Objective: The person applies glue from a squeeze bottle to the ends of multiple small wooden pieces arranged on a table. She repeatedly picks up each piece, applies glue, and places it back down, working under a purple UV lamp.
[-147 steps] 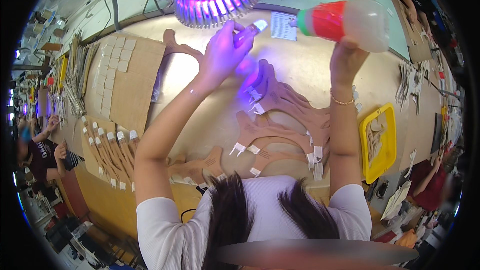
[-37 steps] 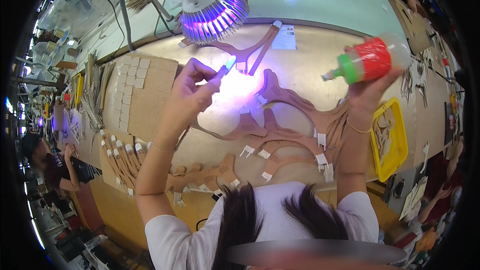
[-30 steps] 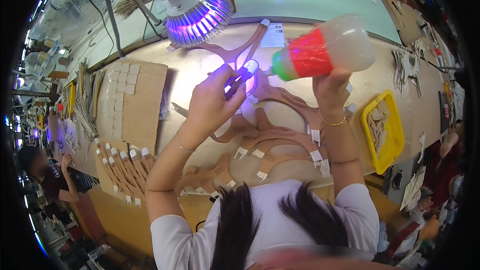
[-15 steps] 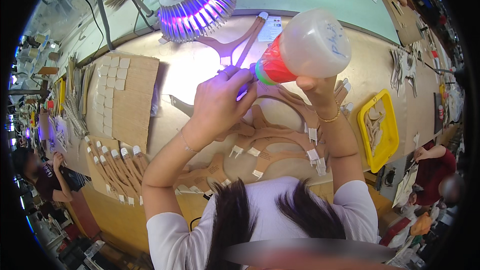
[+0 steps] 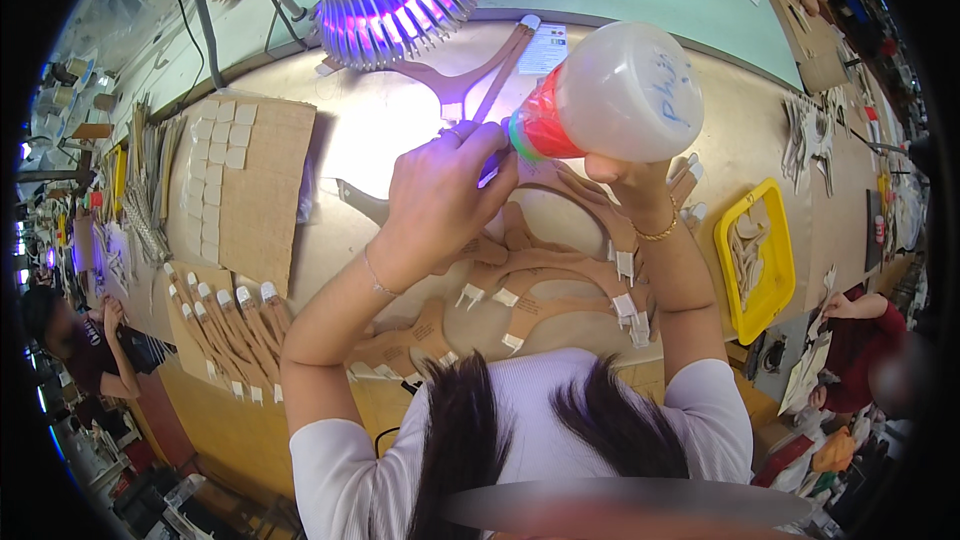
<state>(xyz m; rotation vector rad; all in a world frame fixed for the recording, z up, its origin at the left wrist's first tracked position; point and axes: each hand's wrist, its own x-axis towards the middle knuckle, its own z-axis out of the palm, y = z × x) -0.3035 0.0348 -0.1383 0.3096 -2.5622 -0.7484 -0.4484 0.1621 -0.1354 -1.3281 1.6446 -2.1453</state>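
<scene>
Tilted toward the left, a translucent white squeeze bottle (image 5: pixel 632 90) with a red wrap and a green ring is gripped by my right hand (image 5: pixel 625 180). Its nozzle end meets the fingers of my left hand (image 5: pixel 450 185). Those fingers are pinched together, and what they hold is hidden under them. Just beyond lies a forked brown strap piece (image 5: pixel 440 88) with a white tab, under a finned lamp (image 5: pixel 400 8) glowing violet. Several curved brown strap pieces (image 5: pixel 560 265) with white end tabs spread below my hands.
On the left, a cardboard sheet (image 5: pixel 262 190) carries rows of small pale squares. A row of brown straps with white tips (image 5: pixel 240 325) lies at the near left edge. A yellow tray (image 5: pixel 780 285) with small tan parts stands right. People sit at both sides.
Both hands stay together at the bottle's nozzle end, with only a slight shift. The view has moved a little; otherwise the pieces on the table look the same.
</scene>
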